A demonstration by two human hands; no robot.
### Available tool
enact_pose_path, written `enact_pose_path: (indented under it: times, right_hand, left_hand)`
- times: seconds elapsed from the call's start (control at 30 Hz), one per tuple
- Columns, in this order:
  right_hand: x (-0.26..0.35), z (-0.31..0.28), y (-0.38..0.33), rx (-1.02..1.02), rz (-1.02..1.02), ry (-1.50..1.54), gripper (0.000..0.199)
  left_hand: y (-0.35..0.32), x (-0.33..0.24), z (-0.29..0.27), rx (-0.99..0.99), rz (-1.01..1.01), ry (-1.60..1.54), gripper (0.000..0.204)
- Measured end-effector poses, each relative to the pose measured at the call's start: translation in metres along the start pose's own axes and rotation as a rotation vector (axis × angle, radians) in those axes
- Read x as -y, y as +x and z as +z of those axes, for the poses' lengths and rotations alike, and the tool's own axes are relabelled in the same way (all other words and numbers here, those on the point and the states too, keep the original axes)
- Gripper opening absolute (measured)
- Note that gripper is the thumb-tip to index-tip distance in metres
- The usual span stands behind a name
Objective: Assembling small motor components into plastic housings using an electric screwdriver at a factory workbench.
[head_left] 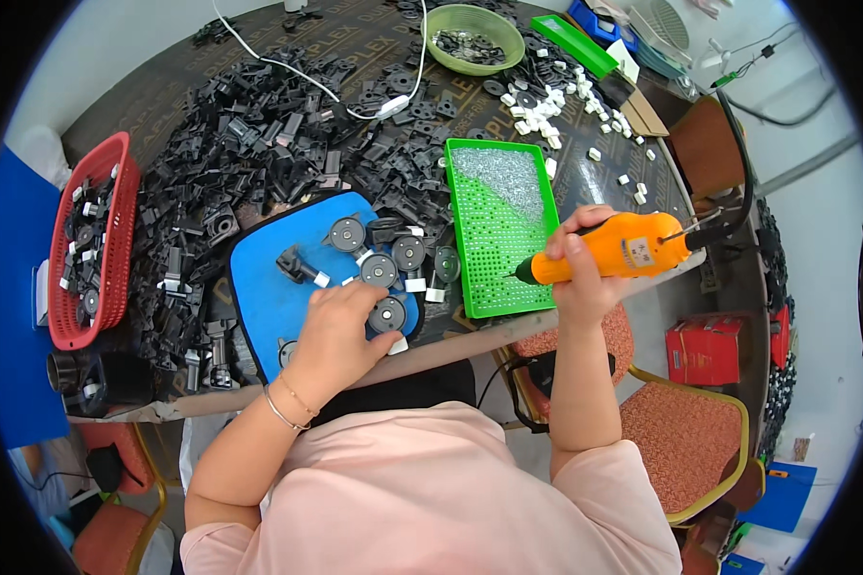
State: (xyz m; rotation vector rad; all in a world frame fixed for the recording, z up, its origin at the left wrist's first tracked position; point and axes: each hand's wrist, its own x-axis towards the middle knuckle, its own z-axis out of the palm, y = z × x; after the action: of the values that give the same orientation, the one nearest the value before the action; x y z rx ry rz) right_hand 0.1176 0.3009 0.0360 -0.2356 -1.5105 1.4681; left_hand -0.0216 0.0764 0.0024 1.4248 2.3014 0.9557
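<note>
My right hand (pixel 585 273) grips an orange electric screwdriver (pixel 633 247) with a green nose. Its bit points left, over the green perforated tray (pixel 455 225), which holds many small silver screws (pixel 501 172) toward its far end. On the blue mat (pixel 268 273), my left hand (pixel 340 331) curls its thumb and fingers around a black round-faced plastic part (pixel 387 314); the palm hides some of it. More round-faced black parts, one of them (pixel 346 234) at the mat's far side, lie close by with white end pieces. A loose black part (pixel 299 266) rests left of them.
Black plastic pieces (pixel 249 144) heap across the table's left and middle. A red basket (pixel 129 182) of parts stands at the left edge. White pieces (pixel 544 110) scatter beyond the tray, near a green bowl (pixel 441 62). A white cord (pixel 288 65) crosses the heap.
</note>
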Motion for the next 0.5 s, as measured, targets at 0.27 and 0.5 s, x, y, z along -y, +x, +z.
enact_pose_path:
  times: [0.27, 0.5]
  right_hand:
    - [-0.006, -0.004, -0.001, 0.018, -0.035, -0.068, 0.024]
    - [-0.001, -0.003, 0.003, 0.038, -0.019, -0.014, 0.022]
  left_hand:
    - [-0.002, 0.007, 0.008, -0.041, 0.083, 0.016, 0.045]
    - [-0.007, 0.011, 0.011, -0.054, 0.035, 0.006, 0.047]
